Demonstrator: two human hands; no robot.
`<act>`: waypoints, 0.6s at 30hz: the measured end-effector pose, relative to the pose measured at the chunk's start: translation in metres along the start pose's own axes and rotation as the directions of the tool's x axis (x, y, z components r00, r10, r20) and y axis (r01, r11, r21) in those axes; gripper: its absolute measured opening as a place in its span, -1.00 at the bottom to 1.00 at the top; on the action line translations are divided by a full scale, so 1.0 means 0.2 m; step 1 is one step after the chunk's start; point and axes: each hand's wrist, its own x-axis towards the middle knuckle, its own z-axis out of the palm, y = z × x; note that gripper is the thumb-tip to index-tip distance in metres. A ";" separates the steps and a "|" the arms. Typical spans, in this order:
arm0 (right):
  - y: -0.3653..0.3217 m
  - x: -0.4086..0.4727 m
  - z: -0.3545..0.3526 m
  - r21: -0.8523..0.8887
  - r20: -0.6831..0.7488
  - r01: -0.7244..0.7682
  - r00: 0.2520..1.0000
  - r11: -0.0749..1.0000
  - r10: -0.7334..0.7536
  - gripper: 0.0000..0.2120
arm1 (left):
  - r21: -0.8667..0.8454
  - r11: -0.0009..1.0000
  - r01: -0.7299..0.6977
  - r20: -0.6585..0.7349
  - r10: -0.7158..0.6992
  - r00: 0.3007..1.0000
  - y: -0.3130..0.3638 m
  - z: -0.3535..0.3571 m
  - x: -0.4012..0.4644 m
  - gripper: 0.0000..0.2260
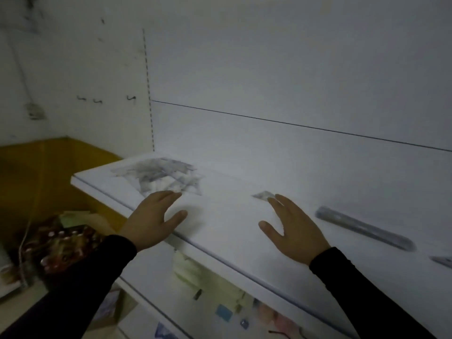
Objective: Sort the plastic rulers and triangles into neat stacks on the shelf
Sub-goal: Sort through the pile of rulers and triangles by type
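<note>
Hands in black sleeves reach over a white shelf [220, 231] in the single head view, two of them, both palm down with fingers straight and spread. The left hand [152, 220] holds nothing; its fingertips lie at the near edge of a loose pile [159, 174] of clear plastic rulers and triangles at the shelf's left end, too blurred and overlapped to count. The right hand [293, 231] also holds nothing; its fingertips are just beside, perhaps touching, one small clear triangle [263, 195] lying alone mid-shelf. To the right, well apart from that hand, one ruler [362, 227] lies flat and slantwise on the shelf, and the tip of a second piece [442, 261] shows at the right edge; whether ruler or triangle cannot be told. Under the shelf, a lower shelf [151, 311] carries pale packets and small coloured items, blurred. At far left stands a yellow surface [36, 172] with a dark reddish heap [63, 243] before it.
</note>
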 end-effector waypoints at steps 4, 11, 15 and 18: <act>-0.36 0.22 0.19 0.041 -0.012 0.003 1.000 0.999 -0.003 -0.35 | 0.008 1.000 0.026 -0.015 -0.026 1.000 -0.38 -0.12 -0.05 -0.22; -0.82 0.58 0.46 0.085 0.059 0.006 0.998 0.996 -0.011 -0.28 | 0.036 0.998 0.053 0.017 -0.054 0.998 -0.88 -0.24 -0.02 -0.22; -0.95 0.82 0.59 0.078 0.090 0.001 0.996 0.997 -0.008 -0.11 | 0.042 0.996 0.075 0.035 -0.077 0.996 -1.05 -0.28 0.06 -0.27; -0.97 0.99 0.69 0.076 0.098 0.016 0.995 0.997 -0.024 -0.03 | 0.046 0.996 0.077 0.064 -0.080 0.995 -1.15 -0.25 0.16 -0.33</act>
